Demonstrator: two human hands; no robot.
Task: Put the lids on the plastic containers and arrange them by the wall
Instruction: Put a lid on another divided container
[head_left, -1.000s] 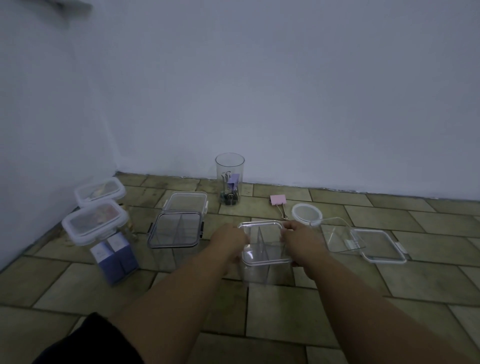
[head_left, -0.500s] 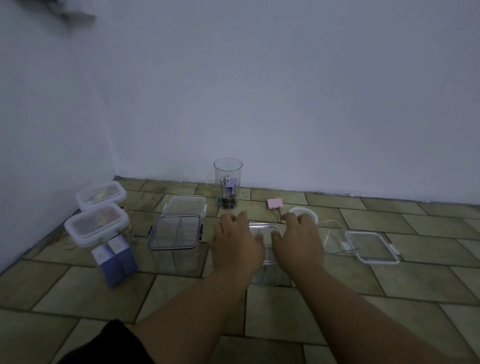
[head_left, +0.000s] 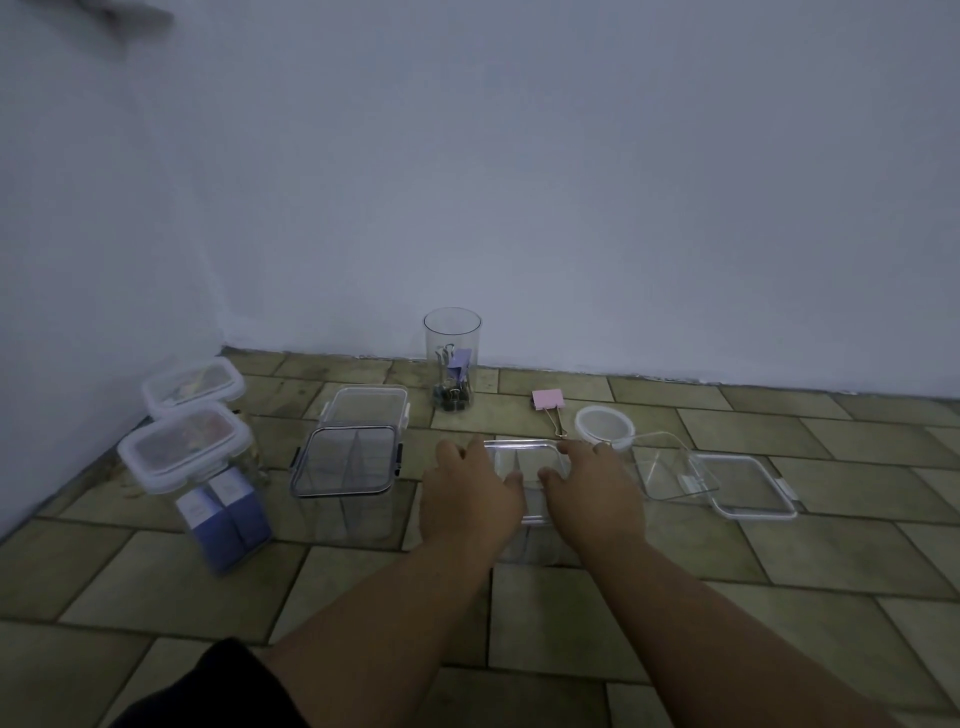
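A clear divided container (head_left: 530, 545) stands on the tiled floor right in front of me, with its clear lid (head_left: 524, 454) on top. My left hand (head_left: 467, 493) and my right hand (head_left: 592, 493) lie flat on that lid, fingers spread, thumbs nearly touching in the middle. To the right a lidless clear container (head_left: 670, 467) sits tilted, touching a loose white-rimmed lid (head_left: 743, 491). A round white lid (head_left: 602, 423) lies behind it. A tall round cup (head_left: 452, 353) with binder clips stands lidless by the wall.
Lidded containers stand at the left: a grey-rimmed one (head_left: 343, 457), a white-rimmed one (head_left: 369, 408) behind it, and two more (head_left: 182, 452) (head_left: 192, 382) near the left wall. A pink binder clip (head_left: 548, 400) lies on the floor.
My hands moved from gripping the lid's two sides to lying flat on top of it. The lid now sits lower on the container.
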